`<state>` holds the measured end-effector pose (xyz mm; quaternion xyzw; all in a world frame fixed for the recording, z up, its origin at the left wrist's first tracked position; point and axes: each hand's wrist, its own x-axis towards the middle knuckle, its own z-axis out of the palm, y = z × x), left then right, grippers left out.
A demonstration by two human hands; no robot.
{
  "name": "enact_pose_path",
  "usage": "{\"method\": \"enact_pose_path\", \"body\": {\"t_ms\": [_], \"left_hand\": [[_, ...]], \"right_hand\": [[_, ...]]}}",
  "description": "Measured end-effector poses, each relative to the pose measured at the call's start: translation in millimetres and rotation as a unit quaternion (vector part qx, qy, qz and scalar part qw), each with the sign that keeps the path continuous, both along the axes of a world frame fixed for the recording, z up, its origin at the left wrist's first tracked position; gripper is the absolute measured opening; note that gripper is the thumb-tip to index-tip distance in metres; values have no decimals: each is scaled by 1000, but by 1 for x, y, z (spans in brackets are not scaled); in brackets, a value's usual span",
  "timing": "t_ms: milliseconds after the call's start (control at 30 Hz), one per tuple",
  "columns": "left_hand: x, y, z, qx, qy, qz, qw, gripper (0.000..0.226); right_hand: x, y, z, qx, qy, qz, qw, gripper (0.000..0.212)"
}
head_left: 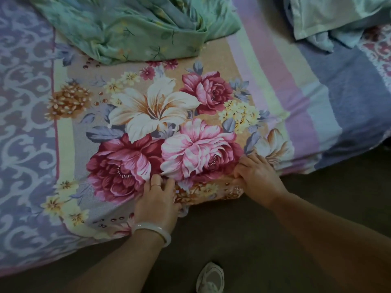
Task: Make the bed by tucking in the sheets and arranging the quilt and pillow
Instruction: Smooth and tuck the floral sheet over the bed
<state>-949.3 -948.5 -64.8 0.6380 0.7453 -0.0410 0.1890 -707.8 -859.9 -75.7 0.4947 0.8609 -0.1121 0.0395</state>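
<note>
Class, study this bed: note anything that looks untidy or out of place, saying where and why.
The green quilt lies crumpled in a heap at the far side, not spread. The pillow, far right, sits rumpled and skewed. The floral sheet puckers at the near edge where the left hand and right hand grip it.

The room light is dim and soft, without glare. The brightest patch is the pale pillow [330,15] at the far right, so light seems to come from that side. The sheet [148,115] is evenly lit, its colours muted. The near floor [317,208] is dark and murky (little detail shows). The bed [31,250] edge bows from wide-angle distortion. Detail is slightly soft and the shoe [210,278] is blurred.
</note>
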Motion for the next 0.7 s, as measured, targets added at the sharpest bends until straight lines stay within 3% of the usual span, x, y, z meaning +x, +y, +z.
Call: {"method": "enact_pose_path", "body": {"t_ms": [100, 200, 300, 400, 500, 600, 633, 700], "left_hand": [[1, -3, -1, -2, -1, 9, 1000, 62], [3, 5, -3, -13, 34, -11, 999, 51], [-1, 17, -3, -18, 57, -90, 994, 39], [3, 2, -6, -53, 15, -228, 972, 37], [6, -10, -10, -110, 3, -256, 961, 35], [0, 7, -5, -178, -20, -311, 933, 29], [-4, 15, 2, -154, -39, -337, 928, 27], [-14, 29, 9, 23, -65, -364, 929, 27]], "right_hand": [[14, -10, 3, 4, 28, 48, 998, 14], [21, -12, 6, 16, 61, 65, 996, 8], [23, -13, 5, 5, 72, 81, 994, 3], [27, -19, -1, -23, 56, 66, 996, 17], [17, -11, 6, -109, -4, 77, 991, 9], [8, -4, 12, -219, -149, 130, 956, 10], [8, -4, 11, -229, -159, 126, 952, 13], [6, 1, 9, -171, -56, 77, 981, 13]]}}
